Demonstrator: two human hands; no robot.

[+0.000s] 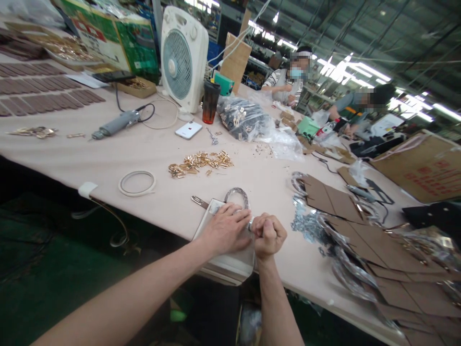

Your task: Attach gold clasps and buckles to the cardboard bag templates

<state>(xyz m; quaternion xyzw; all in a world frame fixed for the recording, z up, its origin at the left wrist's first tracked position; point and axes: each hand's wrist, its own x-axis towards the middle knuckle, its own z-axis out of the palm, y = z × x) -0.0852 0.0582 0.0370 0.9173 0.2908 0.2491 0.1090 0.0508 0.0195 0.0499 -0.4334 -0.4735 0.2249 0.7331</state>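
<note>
A cream-coloured bag (pixel 230 270) lies at the table's front edge. Its plastic-wrapped handle (pixel 237 191) arches out beyond my hands, and a strap with a metal buckle (pixel 199 201) sticks out at its upper left. My left hand (pixel 226 228) lies flat across the bag, fingers stretched toward the base of the handle. Close beside those fingertips, my right hand (pixel 268 236) is closed in a fist at the bag's right side. A small shiny bit shows between the two hands; what the right fingers hold is hidden.
Gold-coloured metal pieces (pixel 200 162) lie beyond the bag, near a phone (pixel 188 129), tumbler (pixel 211 102) and fan (pixel 183 57). An electric screwdriver (pixel 117 125) and white tape roll (pixel 137 183) are left. Brown panels (pixel 382 242) with wrapped handles are stacked right. Two people work beyond.
</note>
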